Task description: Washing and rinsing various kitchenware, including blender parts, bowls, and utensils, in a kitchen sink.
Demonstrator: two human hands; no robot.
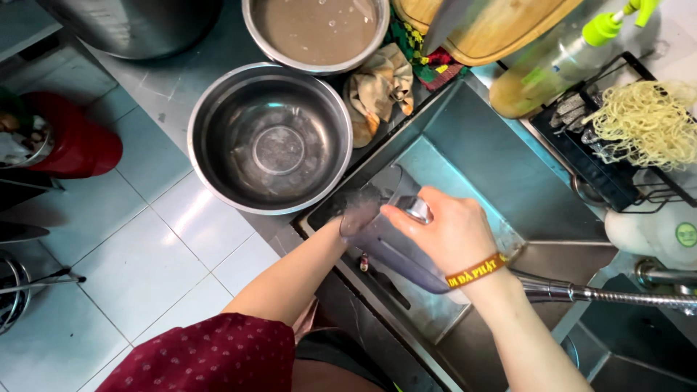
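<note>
Over the steel sink (494,145) I hold a clear, greyish plastic jug (396,258), tilted with its mouth toward the upper left. My right hand (446,232), with an orange band on the wrist, grips the jug's body from above. My left hand (354,216) reaches in at the jug's mouth; the fingers are blurred behind the plastic, so their grip does not show. A metal tap spout (581,292) comes in from the right, just under my right wrist.
An empty steel bowl (270,138) sits left of the sink, with a bowl of murky water (316,29) behind it. A crumpled cloth (377,87), wooden board (501,29), spray bottle (573,54) and black rack with yellow noodles (646,120) line the back. A red bin (69,138) stands on the tiled floor.
</note>
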